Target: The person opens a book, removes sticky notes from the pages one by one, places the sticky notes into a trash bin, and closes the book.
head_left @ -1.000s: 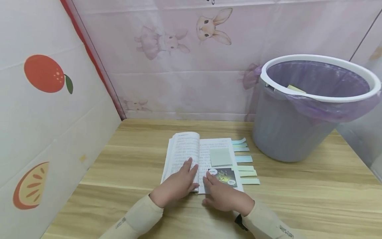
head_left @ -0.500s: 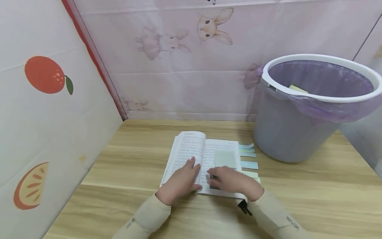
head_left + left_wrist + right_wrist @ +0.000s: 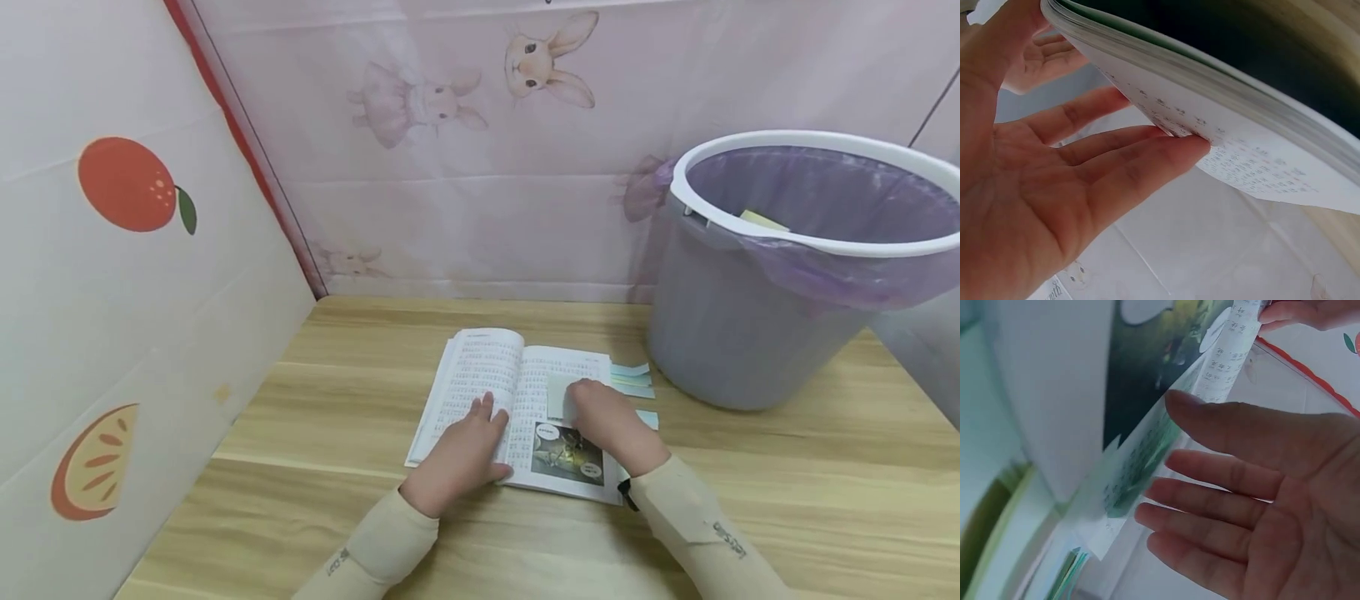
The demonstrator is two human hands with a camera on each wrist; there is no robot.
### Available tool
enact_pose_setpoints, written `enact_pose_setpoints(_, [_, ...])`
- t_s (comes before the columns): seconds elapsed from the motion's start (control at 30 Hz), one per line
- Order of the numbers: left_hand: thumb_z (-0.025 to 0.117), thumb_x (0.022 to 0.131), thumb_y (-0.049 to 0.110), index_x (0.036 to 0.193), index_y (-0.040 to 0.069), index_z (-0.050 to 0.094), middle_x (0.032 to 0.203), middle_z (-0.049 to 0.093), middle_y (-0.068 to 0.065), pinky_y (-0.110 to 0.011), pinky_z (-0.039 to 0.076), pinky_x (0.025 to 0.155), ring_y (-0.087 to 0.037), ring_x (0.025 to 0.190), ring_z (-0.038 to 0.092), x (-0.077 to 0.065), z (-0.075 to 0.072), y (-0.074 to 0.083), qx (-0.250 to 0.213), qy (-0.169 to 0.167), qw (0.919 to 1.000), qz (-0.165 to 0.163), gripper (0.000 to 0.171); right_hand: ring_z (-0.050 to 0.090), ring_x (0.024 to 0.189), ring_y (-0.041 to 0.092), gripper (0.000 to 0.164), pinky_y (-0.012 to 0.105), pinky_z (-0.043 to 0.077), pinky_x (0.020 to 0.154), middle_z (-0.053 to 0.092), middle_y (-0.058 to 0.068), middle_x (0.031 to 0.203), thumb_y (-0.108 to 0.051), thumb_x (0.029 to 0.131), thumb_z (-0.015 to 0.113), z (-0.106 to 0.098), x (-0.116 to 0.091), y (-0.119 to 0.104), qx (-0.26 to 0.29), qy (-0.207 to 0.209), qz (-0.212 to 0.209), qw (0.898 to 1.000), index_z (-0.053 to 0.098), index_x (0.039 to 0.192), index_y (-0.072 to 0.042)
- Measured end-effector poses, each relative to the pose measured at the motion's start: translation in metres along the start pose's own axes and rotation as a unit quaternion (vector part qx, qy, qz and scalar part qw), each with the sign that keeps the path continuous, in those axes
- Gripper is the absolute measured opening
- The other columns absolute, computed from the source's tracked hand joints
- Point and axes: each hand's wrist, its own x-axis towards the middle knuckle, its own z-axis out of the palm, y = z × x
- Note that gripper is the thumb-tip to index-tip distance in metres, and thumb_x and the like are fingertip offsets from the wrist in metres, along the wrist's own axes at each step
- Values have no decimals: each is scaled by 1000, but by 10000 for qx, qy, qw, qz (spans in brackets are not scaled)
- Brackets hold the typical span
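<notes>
An open book (image 3: 480, 362) lies on the wooden table, its left-hand pages bulging up near the spine. My left hand (image 3: 461, 454) rests on the left page with fingers extended. In the left wrist view, fingertips (image 3: 1194, 147) touch the printed page. Over the right page is my right hand (image 3: 615, 425), at a pale green sticky note (image 3: 557, 396) and covering part of it. The right wrist view shows its fingers (image 3: 1210, 506) loosely extended, thumb apart, close to the page. Below the note is a dark printed picture (image 3: 567, 454).
Blue and green paper tabs (image 3: 632, 379) stick out from the book's right edge. A grey bin (image 3: 750, 333) with a purple liner stands on the table at the right, a yellow piece (image 3: 763, 220) inside it. A printed cloth wall (image 3: 450, 208) rises behind the table.
My right hand has moved up from the picture to the sticky note, uncovering the picture. The left hand stays on the left page. The book appears slightly farther right in view.
</notes>
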Motion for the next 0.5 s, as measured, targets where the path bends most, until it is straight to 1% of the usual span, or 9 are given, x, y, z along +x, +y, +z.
enact_pose_setpoints(0.07, [83, 75, 33, 123, -5, 54, 135, 46, -34, -48, 54, 82, -45, 124, 49, 0, -1, 2, 27, 9, 10000, -13, 68, 62, 86, 27, 19, 42, 52, 72, 66, 15, 96, 0, 83, 68, 1, 1, 2, -5, -53, 78, 10000, 66, 101, 3])
enact_pose_setpoints(0.13, [82, 75, 33, 125, -6, 53, 136, 45, -34, -48, 54, 84, -44, 126, 47, 0, -2, 3, 17, -41, 10000, -37, 69, 60, 83, 25, 16, 42, 50, 71, 65, 14, 94, 1, 85, 64, 1, 1, 2, 81, -154, 133, 9998, 65, 101, 3])
enact_pose_setpoints(0.23, [80, 78, 30, 129, -6, 53, 142, 40, -31, -50, 51, 89, -41, 131, 42, -2, -5, 6, -104, -194, 9998, -10, 68, 60, 85, 25, 19, 43, 50, 77, 65, 16, 97, 3, 88, 55, 1, 2, 2, 239, -369, 168, 9989, 65, 104, 5])
enact_pose_setpoints(0.3, [78, 80, 28, 133, -1, 53, 145, 38, -28, -53, 49, 91, -40, 135, 38, -3, -5, 8, -138, -309, 9994, 75, 64, 61, 89, 26, 21, 44, 50, 82, 66, 17, 99, 4, 89, 51, 2, 2, 1, 258, -444, 129, 9986, 64, 105, 6])
enact_pose_setpoints(0.37, [75, 83, 25, 134, 8, 56, 147, 38, -25, -57, 47, 92, -40, 136, 35, -4, -5, 8, -139, -402, 9988, 221, 57, 62, 86, 25, 21, 43, 51, 82, 66, 17, 97, 4, 91, 49, 2, 2, 1, 230, -440, 66, 9987, 65, 104, 6])
enact_pose_setpoints(0.43, [72, 86, 23, 133, 18, 58, 147, 39, -22, -60, 47, 90, -42, 137, 33, -4, -3, 8, -54, -450, 9983, 369, 49, 61, 78, 22, 19, 41, 53, 77, 67, 15, 92, 4, 92, 50, 3, 3, 2, 141, -346, -22, 9993, 66, 101, 6])
enact_pose_setpoints(0.5, [68, 89, 23, 132, 24, 61, 146, 42, -19, -62, 47, 88, -45, 136, 32, -5, -2, 9, 37, -477, 9978, 464, 43, 56, 68, 18, 18, 37, 52, 69, 66, 13, 84, 4, 93, 50, 3, 4, 3, 47, -240, -85, 9997, 67, 97, 5])
